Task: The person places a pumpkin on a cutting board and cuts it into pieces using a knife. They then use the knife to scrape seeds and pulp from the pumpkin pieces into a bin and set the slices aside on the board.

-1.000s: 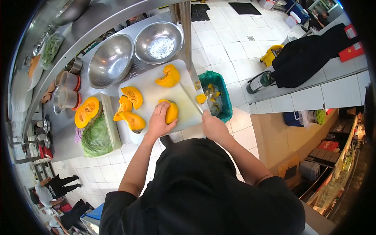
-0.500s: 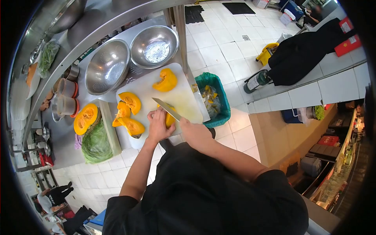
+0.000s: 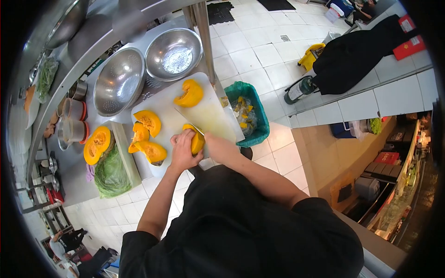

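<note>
1. My left hand (image 3: 184, 150) has its fingers bent on the pumpkin (image 3: 197, 142), on the white board (image 3: 214, 119).
2. My right hand (image 3: 221, 149) has its fingers shut round the knife (image 3: 189, 121).
3. The blade is at the pumpkin.
4. More pumpkin bits (image 3: 149, 122) lie left of it.

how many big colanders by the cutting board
2: the left colander past the cutting board's far edge, the right colander beside it near the metal post. Any nested underneath would be hidden.
</note>
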The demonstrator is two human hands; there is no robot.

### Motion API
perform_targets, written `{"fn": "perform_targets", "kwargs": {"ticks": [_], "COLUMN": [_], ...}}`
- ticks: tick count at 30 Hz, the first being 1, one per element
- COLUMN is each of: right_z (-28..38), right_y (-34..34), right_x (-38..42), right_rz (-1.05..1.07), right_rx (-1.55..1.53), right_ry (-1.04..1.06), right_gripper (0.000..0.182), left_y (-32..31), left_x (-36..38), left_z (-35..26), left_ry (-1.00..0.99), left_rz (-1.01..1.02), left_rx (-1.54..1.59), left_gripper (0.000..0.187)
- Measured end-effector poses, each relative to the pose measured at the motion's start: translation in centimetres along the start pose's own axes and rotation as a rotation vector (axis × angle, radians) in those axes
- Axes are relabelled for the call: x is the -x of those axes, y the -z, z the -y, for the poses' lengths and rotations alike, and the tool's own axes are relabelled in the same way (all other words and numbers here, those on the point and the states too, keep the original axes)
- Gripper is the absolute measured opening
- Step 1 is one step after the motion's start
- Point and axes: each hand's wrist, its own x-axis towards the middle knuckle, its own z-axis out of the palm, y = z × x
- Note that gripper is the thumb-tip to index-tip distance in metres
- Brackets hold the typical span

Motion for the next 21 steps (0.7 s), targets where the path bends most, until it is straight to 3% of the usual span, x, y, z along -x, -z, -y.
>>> {"fn": "perform_targets", "kwargs": {"ticks": [4,9,13,15,21], "right_z": [-3.8,-1.8,0.2,1.3,3.0], "right_y": [-0.6,4.6,4.2,3.9,3.4], "right_x": [1.3,5.8,6.2,6.1,6.7], "right_rz": [-0.039,0.015,0.007,0.039,-0.005], "right_rx": [-0.035,0.048,0.088,0.13,0.09], "right_ry": [0.039,-0.257,-0.179,-0.041,-0.034], "right_gripper": [0.022,0.021,0.025,0.023,0.014], "left_y": [1.6,3.5,3.2,3.0,2.2], "left_x": [-0.4,-1.0,-1.8,-2.1,-1.8], "left_z": [-0.2,0.9,0.0,-0.1,0.0], "left_ry": [-0.036,-0.077,-0.03,-0.011,-0.016], "left_rz": [0.046,0.193,0.163,0.176,0.124], "left_rx": [-0.011,0.024,-0.023,-0.033,-0.058], "left_gripper": [0.076,0.071,0.067,0.067,0.066]}}
